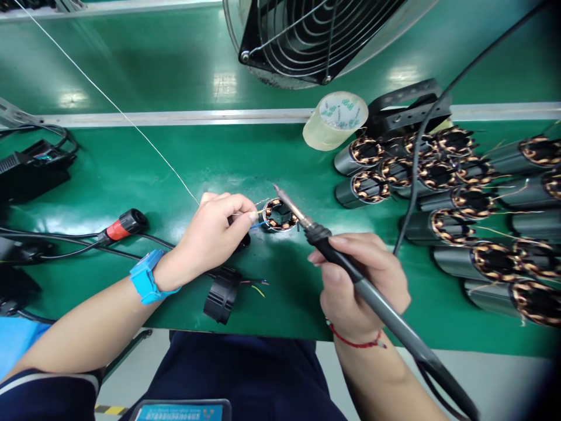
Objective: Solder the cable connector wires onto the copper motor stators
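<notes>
My right hand (363,280) is wrapped round the grip of a soldering iron (372,298), its tip pointing up and left, over the near side of a small motor stator (279,214). Copper windings ring the stator's open top. Beside it, my left hand (219,225) pinches thin wires between thumb and forefinger at the stator's left edge; a blue lead shows just below. A thin solder wire (127,117) runs from the top left down to my left hand. Under that wrist lies a black round cap (222,295) with several coloured leads sticking out.
Many stators (456,228) with loose copper ends stand at the right. A tape roll (335,120) and a black bracket (407,108) sit at the back, below a fan (324,35). A cable with a red-and-black connector (123,227) lies left. The iron's black cord (421,134) hangs at right.
</notes>
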Demonstrator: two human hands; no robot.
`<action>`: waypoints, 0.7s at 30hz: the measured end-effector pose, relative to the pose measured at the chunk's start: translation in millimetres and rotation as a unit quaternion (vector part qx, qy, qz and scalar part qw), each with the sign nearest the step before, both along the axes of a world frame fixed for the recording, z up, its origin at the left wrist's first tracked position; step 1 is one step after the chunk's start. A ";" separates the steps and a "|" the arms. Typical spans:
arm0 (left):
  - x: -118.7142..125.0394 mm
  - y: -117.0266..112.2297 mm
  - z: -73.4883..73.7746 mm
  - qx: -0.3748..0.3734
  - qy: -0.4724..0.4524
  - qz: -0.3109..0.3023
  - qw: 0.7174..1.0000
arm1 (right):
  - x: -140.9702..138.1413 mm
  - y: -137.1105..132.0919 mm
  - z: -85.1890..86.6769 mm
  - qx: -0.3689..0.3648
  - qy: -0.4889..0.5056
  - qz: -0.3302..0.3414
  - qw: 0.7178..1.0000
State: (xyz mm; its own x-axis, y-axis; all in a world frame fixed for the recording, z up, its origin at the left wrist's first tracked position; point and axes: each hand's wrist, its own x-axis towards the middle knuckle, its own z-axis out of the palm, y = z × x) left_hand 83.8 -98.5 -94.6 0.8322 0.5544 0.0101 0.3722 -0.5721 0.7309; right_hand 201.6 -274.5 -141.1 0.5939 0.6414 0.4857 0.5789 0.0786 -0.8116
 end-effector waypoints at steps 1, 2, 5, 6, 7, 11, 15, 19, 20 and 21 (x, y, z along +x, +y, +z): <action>0.0 0.4 -0.2 0.001 0.000 0.000 1.000 | -0.1 2.5 2.6 0.008 -0.013 0.000 1.000; 0.0 0.7 -0.4 0.003 -0.001 0.001 1.000 | 0.1 5.1 6.3 0.008 -0.022 0.004 1.000; -0.1 1.8 -1.1 0.007 -0.004 0.001 1.000 | 4.0 14.7 24.3 -0.038 -0.008 0.041 0.998; -0.1 2.1 -1.4 0.007 -0.004 0.001 1.000 | 6.4 19.0 31.9 -0.060 -0.004 0.055 0.997; 0.0 2.2 -1.6 0.008 -0.005 0.001 1.000 | 9.2 23.8 39.3 -0.084 -0.009 0.070 0.994; 0.5 2.3 -2.8 0.009 -0.006 0.002 1.000 | 18.6 45.9 54.3 -0.165 -0.058 0.136 0.975; 0.1 2.4 -3.9 0.014 -0.015 0.002 1.000 | 17.1 57.8 38.1 -0.140 -0.039 0.138 0.980; -0.9 2.9 -3.8 0.012 -0.025 -0.005 1.000 | 12.0 54.6 21.4 -0.101 -0.021 0.121 0.987; -0.9 3.2 -3.8 0.012 -0.026 -0.006 1.000 | 11.3 53.3 20.1 -0.090 -0.026 0.114 0.989; -0.8 3.6 -3.9 0.013 -0.026 -0.007 1.000 | 10.8 52.2 19.7 -0.079 -0.035 0.106 0.991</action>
State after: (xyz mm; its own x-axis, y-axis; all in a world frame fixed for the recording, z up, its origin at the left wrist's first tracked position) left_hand 83.0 -94.9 -98.5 0.8376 0.5422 0.0668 0.3270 -0.5955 0.7338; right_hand 212.4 -222.2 -121.4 0.4067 0.8195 0.4037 0.6177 0.0789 -0.7825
